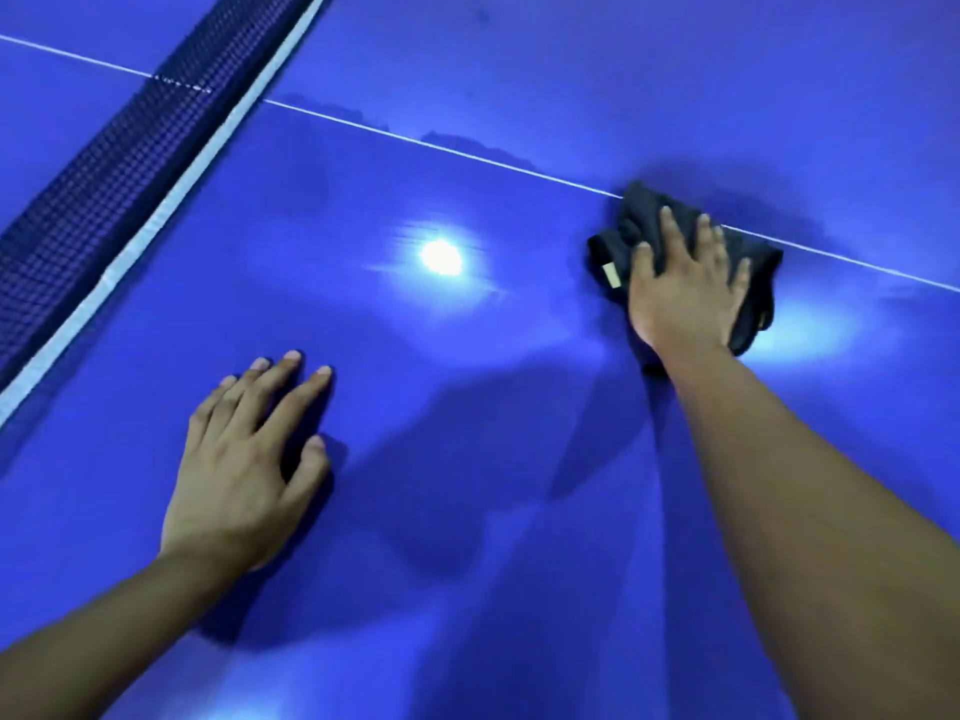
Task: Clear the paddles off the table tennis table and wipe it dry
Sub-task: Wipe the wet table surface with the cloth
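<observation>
The blue table tennis table (467,511) fills the view. My right hand (685,283) lies flat with spread fingers on a crumpled dark cloth (639,215), pressing it down on the white centre line (415,140). My left hand (244,459) rests palm-down on the bare surface at the lower left, fingers apart, holding nothing. Darker wet patches (452,140) show along the centre line and beyond the cloth. No paddles are in view.
The dark net (119,148) with its white top band runs diagonally across the upper left. A bright lamp reflection (441,257) shines on the surface between my hands. More blue table lies beyond the net and the centre line.
</observation>
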Demonstrator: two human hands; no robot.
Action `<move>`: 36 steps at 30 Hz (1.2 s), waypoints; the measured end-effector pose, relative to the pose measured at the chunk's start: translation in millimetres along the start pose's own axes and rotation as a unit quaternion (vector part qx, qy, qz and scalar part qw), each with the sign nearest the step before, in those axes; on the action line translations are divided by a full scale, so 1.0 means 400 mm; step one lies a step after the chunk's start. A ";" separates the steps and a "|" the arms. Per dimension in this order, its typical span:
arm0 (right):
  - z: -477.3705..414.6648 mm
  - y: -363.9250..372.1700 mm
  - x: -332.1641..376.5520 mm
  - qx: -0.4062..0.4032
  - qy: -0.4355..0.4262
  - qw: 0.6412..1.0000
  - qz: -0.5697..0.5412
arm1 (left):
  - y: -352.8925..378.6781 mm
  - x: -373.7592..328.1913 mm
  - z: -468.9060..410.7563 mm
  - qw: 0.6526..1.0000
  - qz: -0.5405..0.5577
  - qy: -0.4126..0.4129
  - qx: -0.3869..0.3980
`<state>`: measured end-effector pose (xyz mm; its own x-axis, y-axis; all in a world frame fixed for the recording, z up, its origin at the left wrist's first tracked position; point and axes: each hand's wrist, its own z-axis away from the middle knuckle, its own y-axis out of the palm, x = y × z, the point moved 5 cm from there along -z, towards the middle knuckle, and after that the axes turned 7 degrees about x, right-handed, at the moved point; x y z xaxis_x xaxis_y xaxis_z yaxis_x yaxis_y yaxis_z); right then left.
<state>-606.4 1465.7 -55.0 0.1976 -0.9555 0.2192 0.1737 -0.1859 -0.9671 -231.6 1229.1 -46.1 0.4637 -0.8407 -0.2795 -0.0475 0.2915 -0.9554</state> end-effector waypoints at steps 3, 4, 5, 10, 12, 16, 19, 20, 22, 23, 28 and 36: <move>0.043 -0.043 -0.186 -0.008 0.057 0.998 -0.004 | -0.003 -0.008 0.005 1.000 0.001 -0.001 -0.003; 0.060 -0.051 -0.228 -0.012 0.075 0.997 -0.001 | -0.008 -0.009 0.003 1.000 0.005 -0.003 -0.008; 0.089 -0.063 -0.282 -0.011 0.099 0.995 0.000 | -0.006 -0.019 0.003 1.000 0.004 0.003 -0.006; 0.125 -0.075 -0.324 -0.001 0.119 0.993 0.000 | -0.009 -0.032 0.009 1.000 0.000 0.002 -0.022; 0.125 -0.073 -0.323 -0.007 0.119 0.993 0.005 | -0.007 -0.032 0.007 1.000 0.007 0.002 -0.018; 0.149 -0.057 -0.273 0.006 0.095 0.995 0.009 | 0.000 -0.029 0.003 1.000 0.001 0.016 -0.019; 0.179 -0.014 -0.120 0.010 0.021 0.999 0.032 | -0.002 -0.018 -0.001 0.999 0.023 0.034 -0.011; 0.188 0.006 -0.047 0.008 -0.009 0.999 0.035 | -0.004 -0.009 -0.001 0.999 0.040 0.037 -0.003; 0.207 0.047 0.106 0.008 -0.063 0.997 0.032 | -0.011 0.010 0.001 0.996 0.067 0.054 0.015; 0.218 0.069 0.187 0.007 -0.089 0.995 0.033 | -0.020 0.023 0.004 0.995 0.071 0.066 0.019; 0.315 0.176 0.585 -0.010 -0.214 0.976 0.039 | -0.071 0.157 0.034 0.998 0.024 0.063 -0.006; 0.512 0.300 0.987 0.053 -0.363 0.929 0.046 | -0.078 0.294 0.120 1.000 0.008 0.021 0.009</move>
<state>-310.2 1113.2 -58.0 0.8080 -0.5533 0.2026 0.2102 -0.0506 -0.9764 -133.2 1143.1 -44.7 0.4258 -0.8543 -0.2982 -0.0382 0.3123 -0.9492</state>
